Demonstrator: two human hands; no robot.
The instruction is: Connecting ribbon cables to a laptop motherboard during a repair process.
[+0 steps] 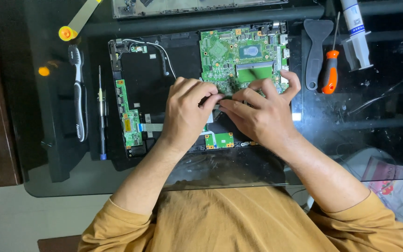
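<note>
A dark glass table (350,116) carries an opened black laptop chassis (150,79), lying flat at centre with its internals exposed. The large green main circuit board (232,53) fills the far right of the chassis and bears a square chip and a slot with a green panel. A narrow green side board (126,109) runs along the left edge. A small green board (220,139) sits at the near edge.

The left hand (185,114) and right hand (262,114) meet just near of the main board, fingertips pinched together on a small part; the part itself is hidden.

Left of the chassis lie a black-and-white toothbrush (78,98) and a thin screwdriver (101,112). To the right lie a grey plastic spatula (314,51), an orange-handled screwdriver (330,70) and a white syringe tube (356,32).
</note>
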